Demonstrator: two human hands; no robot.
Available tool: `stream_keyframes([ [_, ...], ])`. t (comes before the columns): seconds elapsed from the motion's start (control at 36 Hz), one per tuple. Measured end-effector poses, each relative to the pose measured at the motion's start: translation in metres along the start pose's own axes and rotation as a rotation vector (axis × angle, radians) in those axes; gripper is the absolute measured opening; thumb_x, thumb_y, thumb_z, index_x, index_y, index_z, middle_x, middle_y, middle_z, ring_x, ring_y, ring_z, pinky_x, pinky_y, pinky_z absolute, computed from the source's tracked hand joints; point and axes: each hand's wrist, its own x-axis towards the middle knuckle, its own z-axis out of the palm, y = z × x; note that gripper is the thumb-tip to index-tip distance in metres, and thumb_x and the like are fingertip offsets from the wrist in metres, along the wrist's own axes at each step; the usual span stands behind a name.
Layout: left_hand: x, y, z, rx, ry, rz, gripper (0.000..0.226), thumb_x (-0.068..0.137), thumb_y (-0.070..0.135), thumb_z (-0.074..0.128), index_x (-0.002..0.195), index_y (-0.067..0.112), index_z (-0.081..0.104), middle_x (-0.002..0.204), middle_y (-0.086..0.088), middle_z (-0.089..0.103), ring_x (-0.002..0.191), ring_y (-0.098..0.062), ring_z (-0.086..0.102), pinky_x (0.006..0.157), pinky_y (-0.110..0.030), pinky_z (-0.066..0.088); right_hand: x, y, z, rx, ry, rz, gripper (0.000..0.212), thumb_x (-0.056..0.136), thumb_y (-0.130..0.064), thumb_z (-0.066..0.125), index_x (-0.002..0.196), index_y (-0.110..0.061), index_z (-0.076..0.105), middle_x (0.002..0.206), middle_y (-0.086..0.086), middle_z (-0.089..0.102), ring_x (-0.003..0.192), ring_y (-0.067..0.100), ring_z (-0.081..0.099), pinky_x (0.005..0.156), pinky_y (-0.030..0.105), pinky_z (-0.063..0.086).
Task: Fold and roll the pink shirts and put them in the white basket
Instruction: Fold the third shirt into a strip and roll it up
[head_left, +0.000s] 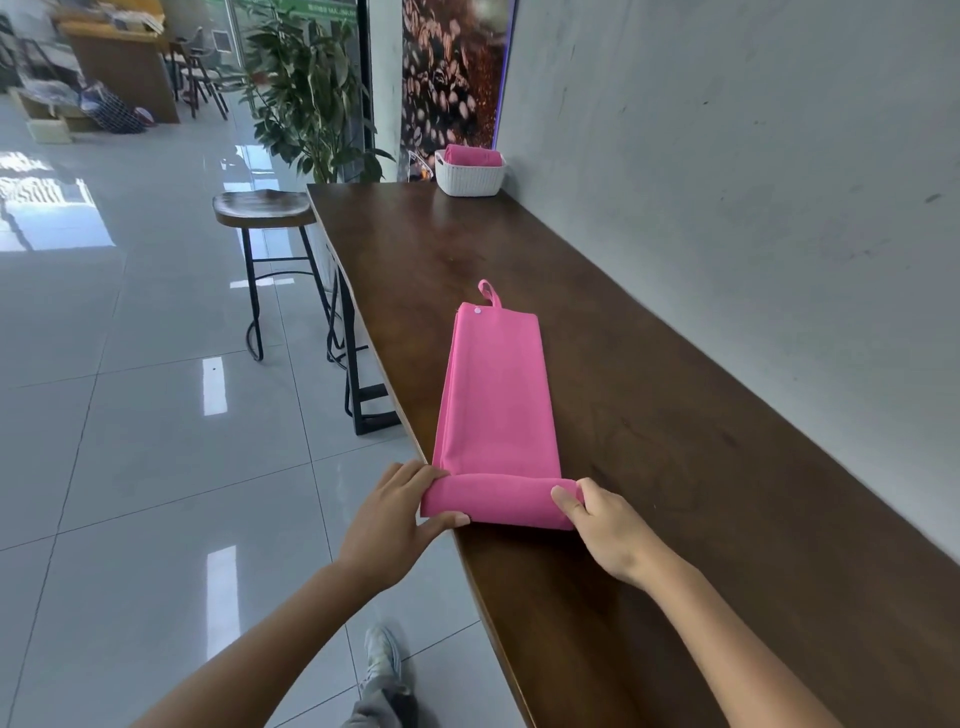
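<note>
A pink shirt (496, 395) lies folded into a long narrow strip on the dark wooden table (675, 441), with a small loop at its far end. Its near end is turned over into a short roll. My left hand (400, 512) grips the roll's left end, thumb under and fingers over. My right hand (605, 522) pinches the roll's right end. At the table's far end stands the white basket (469, 182), with a rolled pink shirt (472, 155) inside it.
A grey wall runs along the table's right side. To the left the table edge drops to a glossy tiled floor. A wooden stool (265, 208) stands near the far left edge, a potted plant (311, 93) behind it. My shoe shows below.
</note>
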Motion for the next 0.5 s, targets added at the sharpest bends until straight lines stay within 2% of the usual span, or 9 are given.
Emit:
stream_keyframes([
  [0.11, -0.008, 0.001, -0.004, -0.085, -0.088, -0.068, 0.082, 0.076, 0.092, 0.039, 0.129, 0.032, 0.056, 0.112, 0.016, 0.055, 0.103, -0.001, 0.046, 0.084, -0.018, 0.045, -0.013, 0.002, 0.003, -0.004, 0.013, -0.008, 0.066, 0.092, -0.073, 0.023, 0.124, -0.024, 0.055, 0.113, -0.010, 0.061, 0.098, 0.010, 0.061, 0.087, 0.032, 0.059],
  [0.22, -0.014, 0.003, -0.009, -0.169, -0.186, -0.141, 0.073, 0.077, 0.091, 0.038, 0.116, 0.034, 0.059, 0.103, 0.015, 0.059, 0.102, -0.003, 0.049, 0.087, -0.030, 0.051, -0.023, 0.006, 0.009, -0.072, 0.059, -0.024, 0.078, 0.091, -0.076, 0.018, 0.133, -0.025, 0.057, 0.119, -0.010, 0.066, 0.100, 0.008, 0.063, 0.081, 0.021, 0.056],
  [0.28, -0.016, 0.007, -0.013, -0.203, -0.237, -0.165, 0.066, 0.081, 0.088, 0.038, 0.109, 0.032, 0.062, 0.098, 0.014, 0.060, 0.099, -0.006, 0.051, 0.086, -0.031, 0.052, -0.029, 0.007, 0.012, -0.097, 0.078, -0.034, 0.085, 0.083, -0.082, 0.010, 0.120, -0.027, 0.064, 0.105, -0.013, 0.068, 0.092, 0.008, 0.066, 0.077, 0.023, 0.060],
  [0.33, -0.016, 0.012, -0.017, -0.232, -0.282, -0.185, 0.061, 0.083, 0.082, 0.040, 0.105, 0.031, 0.064, 0.096, 0.012, 0.061, 0.098, -0.008, 0.053, 0.084, -0.030, 0.052, -0.033, 0.005, 0.013, -0.138, 0.113, -0.038, 0.084, 0.081, -0.081, 0.007, 0.106, -0.028, 0.066, 0.094, -0.014, 0.067, 0.083, 0.008, 0.066, 0.073, 0.023, 0.061],
  [0.44, -0.011, 0.015, -0.016, -0.271, -0.334, -0.244, 0.063, 0.084, 0.083, 0.040, 0.101, 0.028, 0.067, 0.095, 0.000, 0.064, 0.089, -0.016, 0.060, 0.077, -0.028, 0.054, -0.035, 0.001, 0.019, -0.228, 0.286, -0.101, 0.074, 0.089, -0.076, 0.002, 0.104, -0.029, 0.058, 0.096, -0.015, 0.061, 0.080, 0.005, 0.061, 0.069, 0.018, 0.057],
  [0.5, -0.005, 0.017, -0.015, -0.308, -0.356, -0.282, 0.066, 0.083, 0.084, 0.041, 0.094, 0.025, 0.068, 0.090, -0.003, 0.067, 0.083, -0.020, 0.064, 0.073, -0.031, 0.055, -0.033, 0.000, 0.026, -0.230, 0.417, -0.177, 0.074, 0.091, -0.077, 0.000, 0.112, -0.030, 0.053, 0.103, -0.016, 0.059, 0.085, 0.003, 0.059, 0.069, 0.017, 0.054],
])
